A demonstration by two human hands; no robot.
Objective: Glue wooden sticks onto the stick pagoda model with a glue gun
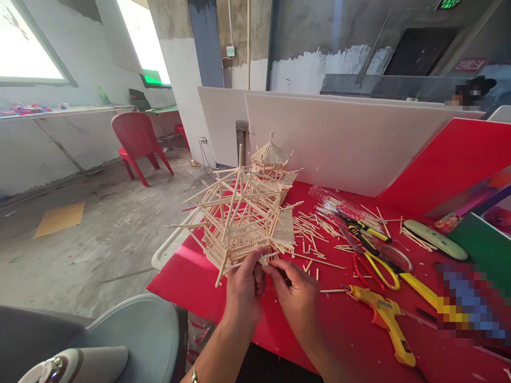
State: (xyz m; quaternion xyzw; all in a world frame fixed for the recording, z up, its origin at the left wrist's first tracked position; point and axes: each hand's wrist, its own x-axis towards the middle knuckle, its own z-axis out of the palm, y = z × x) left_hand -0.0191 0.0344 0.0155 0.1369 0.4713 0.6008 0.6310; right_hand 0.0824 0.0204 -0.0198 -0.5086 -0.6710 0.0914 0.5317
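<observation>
A pavilion model of thin wooden sticks (241, 213) stands at the table's front left, its roof frame open and its floor laid with sticks. Close against its near edge, my left hand (244, 284) is closed, with short wooden sticks (264, 259) showing between thumb and fingers. My right hand (297, 292) meets it from the right, thumb and fingertips pinched at the same short sticks. Whether these sticks are fixed to the model I cannot tell. A smaller stick pavilion with a finished conical roof (271, 154) rises behind.
Loose sticks (309, 229) lie right of the model on the red tabletop (339, 330). A yellow glue gun (385, 314), yellow-handled pliers (369, 231) and red-and-yellow-handled scissors (377, 268) lie farther right. White boards (319, 138) stand behind. A grey round stool (139, 335) is at lower left.
</observation>
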